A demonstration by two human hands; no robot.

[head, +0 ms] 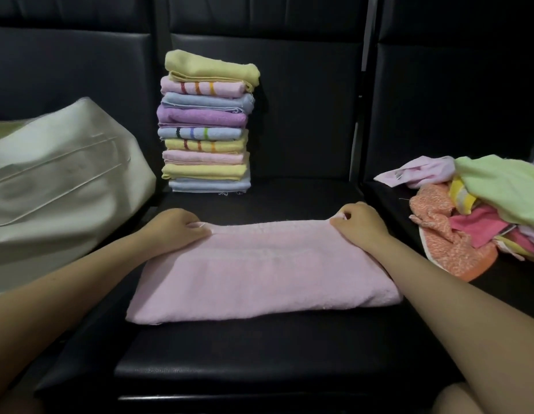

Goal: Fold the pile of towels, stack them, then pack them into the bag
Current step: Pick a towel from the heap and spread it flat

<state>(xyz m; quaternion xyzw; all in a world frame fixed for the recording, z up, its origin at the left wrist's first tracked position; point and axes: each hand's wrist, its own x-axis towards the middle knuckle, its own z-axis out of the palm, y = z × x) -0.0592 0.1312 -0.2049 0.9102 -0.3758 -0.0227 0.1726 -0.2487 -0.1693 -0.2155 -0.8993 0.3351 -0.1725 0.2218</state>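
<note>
A pink towel (pixel 259 273) lies folded into a long band across the black seat (pixel 259 363) in front of me. My left hand (pixel 177 227) pinches its far left corner with curled fingers. My right hand (pixel 360 224) pinches the far right corner. Behind the towel, a tall stack of folded towels (pixel 206 124) in yellow, pink, blue and purple stands against the seat back. The cream bag (pixel 59 186) lies on the seat to the left. A loose pile of unfolded towels (pixel 481 210), green, orange, pink and yellow, sits on the seat to the right.
Black padded seat backs (pixel 304 100) rise behind everything. A gap with an armrest divider separates the middle seat from the right one. My knee shows at the bottom right corner.
</note>
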